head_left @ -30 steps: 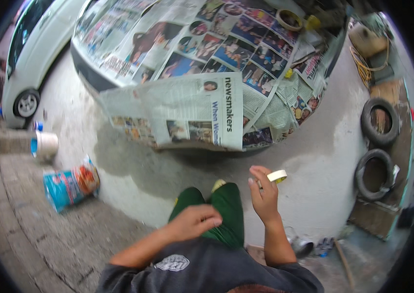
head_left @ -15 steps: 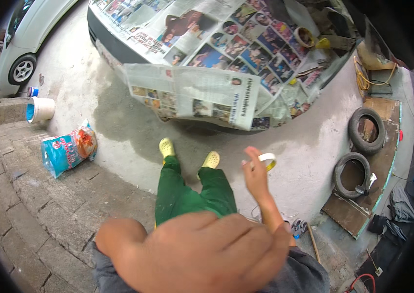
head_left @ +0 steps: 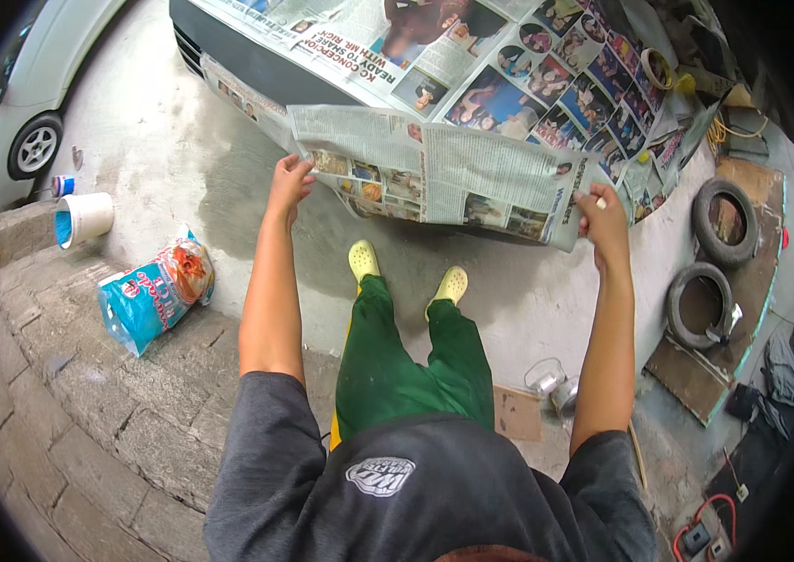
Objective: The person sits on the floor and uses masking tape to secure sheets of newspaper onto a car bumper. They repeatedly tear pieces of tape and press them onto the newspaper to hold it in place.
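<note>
A sheet of newspaper (head_left: 481,178) hangs along the front edge of the newspaper-covered car (head_left: 322,80). My left hand (head_left: 290,190) pinches its left edge between thumb and fingers. At the opposite end, my right hand (head_left: 605,225) grips the right edge, and a small white bit shows by its fingertips; whether that is tape cannot be made out. More newspaper (head_left: 509,94) with rows of photos lies over the car's front. A tape roll (head_left: 656,68) rests on the papers at the far right. Below the sheet, the dark bumper is partly hidden.
On the left are a white bucket (head_left: 88,220), a blue plastic sack (head_left: 153,295) and another white car (head_left: 50,84). Two tires (head_left: 699,304) lie on a brown board (head_left: 678,384) at the right. Wet concrete (head_left: 256,178) lies ahead of my feet.
My left hand has moved from close before the camera out to the sheet's left edge. My right hand, which carried a tape roll, has reached to the right edge. The view has shifted.
</note>
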Motion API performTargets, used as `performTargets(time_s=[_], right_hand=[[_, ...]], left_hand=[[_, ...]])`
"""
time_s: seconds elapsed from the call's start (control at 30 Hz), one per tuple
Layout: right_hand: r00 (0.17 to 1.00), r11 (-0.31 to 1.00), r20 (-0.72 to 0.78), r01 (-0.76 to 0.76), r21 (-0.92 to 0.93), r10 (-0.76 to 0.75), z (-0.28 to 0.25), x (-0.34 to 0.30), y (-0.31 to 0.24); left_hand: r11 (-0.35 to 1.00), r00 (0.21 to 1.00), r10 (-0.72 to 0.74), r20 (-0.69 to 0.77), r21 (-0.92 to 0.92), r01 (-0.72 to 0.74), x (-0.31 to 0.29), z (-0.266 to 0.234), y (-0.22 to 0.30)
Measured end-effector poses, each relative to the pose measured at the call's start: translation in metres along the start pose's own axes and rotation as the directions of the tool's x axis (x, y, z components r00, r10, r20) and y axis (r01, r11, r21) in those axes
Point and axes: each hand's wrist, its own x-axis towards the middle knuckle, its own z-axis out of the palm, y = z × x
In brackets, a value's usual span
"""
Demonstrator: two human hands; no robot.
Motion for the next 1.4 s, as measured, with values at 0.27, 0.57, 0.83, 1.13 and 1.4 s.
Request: performTargets(time_s=[0.27, 0.57, 0.83, 1.13, 1.4], right_hand=[[0.996, 0.983, -0.086, 0.032, 0.179, -0.017, 0.008, 0.024, -0.02], [0.981, 0.982, -0.191, 0.019, 0.19, 0.018, 0.02, 0.028, -0.017], [0.99, 0.98, -0.134, -0.021, 0.195, 0.048, 0.01, -0.002, -0.017], [0.996, 0.985, -0.085, -0.02, 0.171, 0.035, 0.0, -0.082, 0.026], [0.996, 0.961, 0.001, 0.087, -0.262, -0.089, 0.01, -0.126, 0.038]], left_hand=[[0.994, 0.987, 0.004, 0.163, 0.107, -0.022, 0.029, -0.015, 0.019], [0.996, 0.976, -0.006, 0.216, 0.086, -0.013, 0.042, -0.027, 0.012], [0.981, 0.951, 0.069, 0.301, -0.195, -0.01, 0.037, -0.03, 0.029], [0.967, 0.977, -0.06, 0.202, -0.232, 0.107, -0.011, -0.066, -0.026], [0.953, 0.947, -0.15, 0.284, -0.215, 0.215, -0.034, -0.079, -0.062]])
